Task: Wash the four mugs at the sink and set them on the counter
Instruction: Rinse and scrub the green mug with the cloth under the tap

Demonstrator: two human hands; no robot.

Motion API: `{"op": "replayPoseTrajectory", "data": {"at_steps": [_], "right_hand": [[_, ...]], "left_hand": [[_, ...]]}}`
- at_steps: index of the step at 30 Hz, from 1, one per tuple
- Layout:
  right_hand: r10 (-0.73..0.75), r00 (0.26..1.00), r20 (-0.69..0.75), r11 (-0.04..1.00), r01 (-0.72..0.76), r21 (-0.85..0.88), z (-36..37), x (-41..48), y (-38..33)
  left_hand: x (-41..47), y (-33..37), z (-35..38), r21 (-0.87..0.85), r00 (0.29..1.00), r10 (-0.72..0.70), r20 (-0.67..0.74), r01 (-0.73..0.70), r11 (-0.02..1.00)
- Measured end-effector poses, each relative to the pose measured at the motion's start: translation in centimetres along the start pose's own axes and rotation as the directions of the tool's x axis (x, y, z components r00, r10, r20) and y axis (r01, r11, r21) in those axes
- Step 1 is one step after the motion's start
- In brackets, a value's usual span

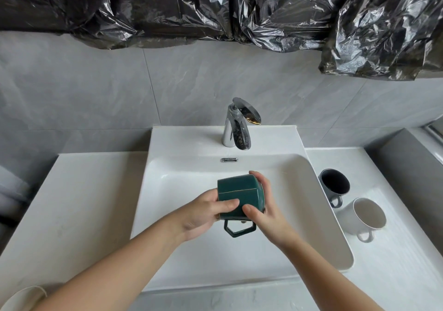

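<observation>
A dark green faceted mug [237, 192] lies on its side over the white sink basin [182, 183], handle pointing down toward me. My left hand [203, 217] grips its left end with the thumb across the side. My right hand [261, 205] wraps round its right end, fingers over the top and thumb on the near face. On the right counter stand a dark grey mug [334, 186] and a white mug [364, 217], both upright. The rim of a cream mug [21, 298] shows at the bottom left corner, partly hidden by my left arm.
A chrome faucet [236, 123] stands behind the basin; no water runs from it. White counter [79, 200] stretches to the left of the sink. Black plastic sheeting [215, 8] hangs over the grey tiled wall above.
</observation>
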State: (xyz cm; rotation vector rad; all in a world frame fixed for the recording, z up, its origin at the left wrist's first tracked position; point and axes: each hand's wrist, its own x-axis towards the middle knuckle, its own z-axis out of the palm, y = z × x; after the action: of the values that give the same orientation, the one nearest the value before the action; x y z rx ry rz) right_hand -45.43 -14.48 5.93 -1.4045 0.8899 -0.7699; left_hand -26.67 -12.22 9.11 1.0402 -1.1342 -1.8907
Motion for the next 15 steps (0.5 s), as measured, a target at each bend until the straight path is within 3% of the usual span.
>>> {"op": "replayPoseTrajectory", "data": {"at_steps": [3,6,9,11,15], "right_hand": [[0.207,0.974,0.095,0.974,-0.214,0.07,-1.1,0.2,-0.4],[0.368,0.892,0.263,0.876,-0.427,0.226,-2.1,0.5,-0.8],[0.506,0.811,0.295,0.797,-0.57,0.2,-2.3,1.0,-1.2],[0.55,0.787,0.281,0.779,-0.604,0.166,-2.3,1.3,-1.1],[0.491,0.854,0.172,0.797,-0.52,0.306,-1.8,1.5,0.0]], "left_hand": [[0.5,-0.6,-0.4,0.19,0.996,0.028,-0.084,-0.012,0.982],[0.5,-0.7,-0.4,0.395,0.998,0.037,-0.047,-0.015,0.918],[0.3,-1.2,-0.2,0.582,0.998,0.042,-0.036,-0.014,0.813],[0.3,-1.4,0.0,0.651,0.997,0.061,-0.037,-0.022,0.759],[0.8,-0.4,0.0,0.722,0.999,0.003,0.032,-0.025,0.692]]}}
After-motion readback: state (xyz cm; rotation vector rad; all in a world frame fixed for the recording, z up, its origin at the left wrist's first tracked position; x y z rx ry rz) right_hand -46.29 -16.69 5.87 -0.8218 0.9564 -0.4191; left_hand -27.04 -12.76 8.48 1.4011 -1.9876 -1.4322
